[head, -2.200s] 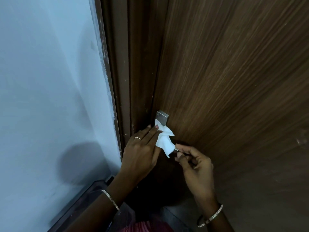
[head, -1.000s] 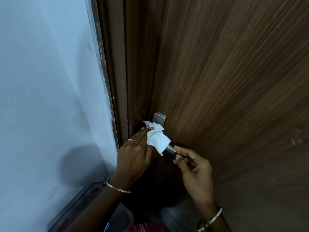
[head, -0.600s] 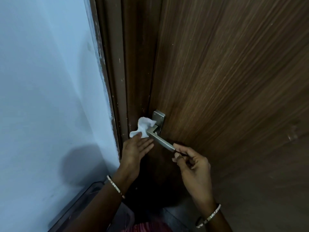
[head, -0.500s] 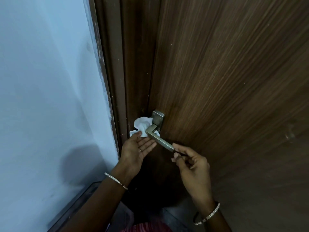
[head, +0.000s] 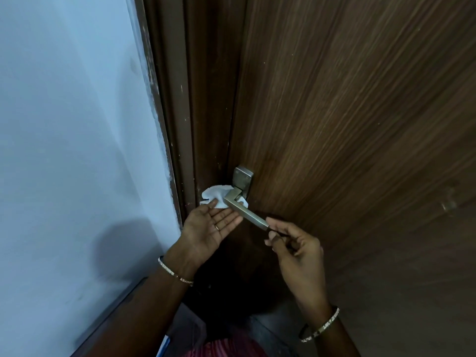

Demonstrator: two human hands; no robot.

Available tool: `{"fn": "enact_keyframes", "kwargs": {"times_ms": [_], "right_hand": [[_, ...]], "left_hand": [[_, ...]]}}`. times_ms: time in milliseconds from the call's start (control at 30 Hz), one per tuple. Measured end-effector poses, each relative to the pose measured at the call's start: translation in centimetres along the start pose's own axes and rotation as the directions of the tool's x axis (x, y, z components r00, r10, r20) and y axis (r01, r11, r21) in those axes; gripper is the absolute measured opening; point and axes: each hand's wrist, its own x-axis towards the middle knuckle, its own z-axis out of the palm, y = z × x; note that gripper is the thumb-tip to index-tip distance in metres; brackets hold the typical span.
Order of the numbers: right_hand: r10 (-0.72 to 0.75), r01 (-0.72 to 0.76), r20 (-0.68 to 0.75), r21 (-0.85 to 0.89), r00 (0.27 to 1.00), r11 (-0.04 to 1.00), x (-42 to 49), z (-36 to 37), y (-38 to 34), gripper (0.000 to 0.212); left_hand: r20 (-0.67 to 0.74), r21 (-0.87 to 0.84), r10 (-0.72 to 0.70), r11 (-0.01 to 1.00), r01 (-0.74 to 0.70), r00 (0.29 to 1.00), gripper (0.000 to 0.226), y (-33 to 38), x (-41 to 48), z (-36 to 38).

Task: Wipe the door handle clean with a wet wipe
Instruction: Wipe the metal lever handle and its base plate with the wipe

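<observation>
Head: wipe [head: 215,195] slid to handle [head: 247,213] base; L fingers [head: 226,219] flat, R fingers [head: 279,226] pinching tip.

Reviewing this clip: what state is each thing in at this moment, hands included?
door handle, bar uncovered, wipe bunched at its neck.
wet wipe, crumpled, tucked behind the handle's neck.
left hand, palm up, fingers straight, thumb touching the wipe.
right hand, pinches the handle's free end.
door, looks closed.
</observation>
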Motion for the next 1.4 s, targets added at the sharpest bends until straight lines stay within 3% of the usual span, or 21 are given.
{"fn": "enact_keyframes", "kwargs": {"times_ms": [167,433,733,1100,1400], "right_hand": [[0.005,-0.005,-0.004,0.001,1.0,1.0,0.3,0.0,0.0,0.039],[0.018,-0.018,-0.019,0.007,1.0,1.0,0.3,0.1,0.2,0.035],[0.014,-0.014,-0.013,0.001,1.0,1.0,0.7,0.0,0.2,0.031],[0.033,-0.032,-0.014,0.046,0.999,0.998,1.0,0.2,0.7,0.026],[0.154,-0.157,0.03,0.233,0.988,0.96,1.1,0.1,0.6,0.021]], "left_hand": [[0.06,-0.047,-0.065,0.997,0.068,0.996,0.034,-0.5,-0.5,-1.3],[0.044,0.065,-0.07,0.996,0.067,0.997,0.037,-0.3,0.0,0.1],[-0.05,0.093,0.125,0.988,-0.12,0.991,0.032,1.3,0.1,-0.4],[0.057,0.036,-0.047,0.998,0.045,0.997,0.036,-0.4,-1.1,-1.0],[-0.127,0.156,0.119,0.983,-0.099,0.985,0.018,-0.5,1.8,0.3]]}}
